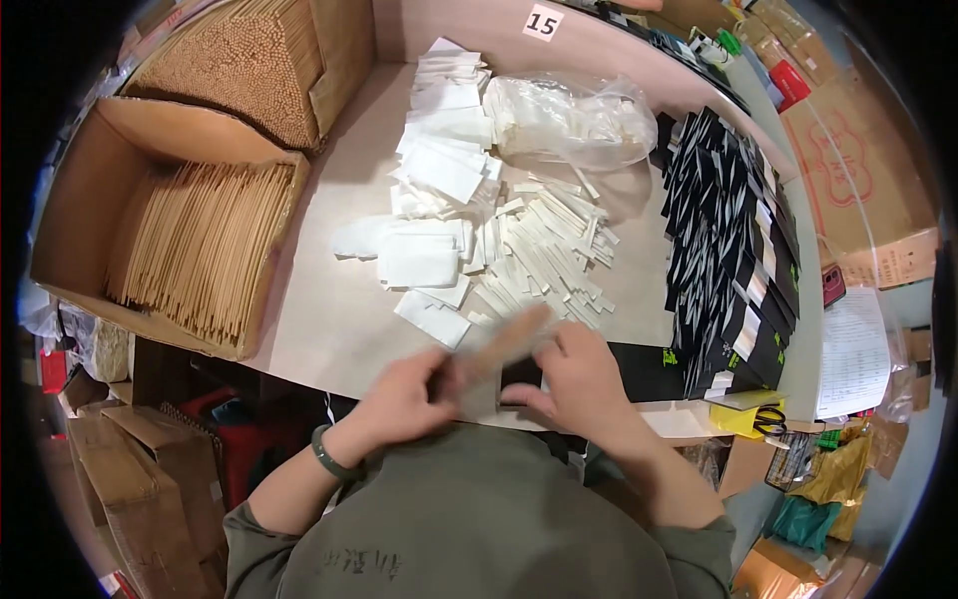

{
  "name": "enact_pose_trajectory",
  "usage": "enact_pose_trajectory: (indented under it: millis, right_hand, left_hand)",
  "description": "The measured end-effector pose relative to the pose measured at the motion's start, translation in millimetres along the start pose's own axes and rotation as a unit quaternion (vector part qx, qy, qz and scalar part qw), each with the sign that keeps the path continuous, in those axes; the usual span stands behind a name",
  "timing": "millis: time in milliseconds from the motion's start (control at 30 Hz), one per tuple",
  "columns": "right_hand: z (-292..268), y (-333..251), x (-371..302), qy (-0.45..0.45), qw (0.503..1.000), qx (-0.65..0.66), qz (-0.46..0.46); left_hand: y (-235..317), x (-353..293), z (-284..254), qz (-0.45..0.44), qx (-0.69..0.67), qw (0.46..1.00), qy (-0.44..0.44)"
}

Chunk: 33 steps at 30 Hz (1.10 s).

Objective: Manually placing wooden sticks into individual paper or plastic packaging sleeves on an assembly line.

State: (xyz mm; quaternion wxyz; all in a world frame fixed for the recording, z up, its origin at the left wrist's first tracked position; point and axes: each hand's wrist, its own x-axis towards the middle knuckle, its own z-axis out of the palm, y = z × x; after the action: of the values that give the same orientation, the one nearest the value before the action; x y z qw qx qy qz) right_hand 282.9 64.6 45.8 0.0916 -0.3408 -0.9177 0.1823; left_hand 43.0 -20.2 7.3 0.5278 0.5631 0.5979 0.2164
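Observation:
My left hand (404, 397) is closed around a pair of wooden chopsticks (509, 344), smeared by motion and slanting up to the right. A black paper sleeve (521, 375) lies at the table's front edge, partly hidden, with the thumb and fingers of my right hand (587, 384) curled about it. Beyond my hands are a heap of narrow off-white paper strips or packets (554, 250) and a stack of white folded napkins or packets (424, 262).
Chopsticks fill an open cardboard box (60, 220) at left; a second box (334, 60) of sticks stands behind. A clear plastic bag (599, 125) lies at the back. Black sleeves (714, 230) are piled at right, and scissors (769, 420) sit by the right edge.

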Motion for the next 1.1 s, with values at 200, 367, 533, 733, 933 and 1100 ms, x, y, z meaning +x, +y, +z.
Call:
enact_pose_trajectory:
  millis: [200,367,533,733,933,1100]
  right_hand:
    - [35.8,-16.2,7.7,-0.032,0.986,-0.009,0.164]
    - [42.6,-8.9,17.3,-0.055,0.974,0.042,0.214]
    - [56.4,-29.1,40.5,-0.053,0.973,0.149,0.168]
    - [20.2,106.5,84.2,0.175,0.963,-0.015,0.206]
    - [19.3,121.7,72.6,0.129,0.964,-0.032,0.23]
    - [33.8,38.6,116.4,0.072,0.997,0.018,-0.01]
  left_hand:
    - [-40.4,2.5,7.1,0.087,0.151,0.962,0.21]
    - [-44.2,-15.9,-15.1,0.131,0.254,0.95,0.129]
    - [-20.2,6.2,-35.2,0.163,0.331,0.929,0.032]
    - [-36.3,-6.3,-102.3,0.189,0.353,0.857,0.326]
    - [-122.8,-55.0,-212.5,-0.189,0.357,0.832,0.38]
    - [-142.1,-60.5,-203.1,-0.088,0.353,0.814,0.452]
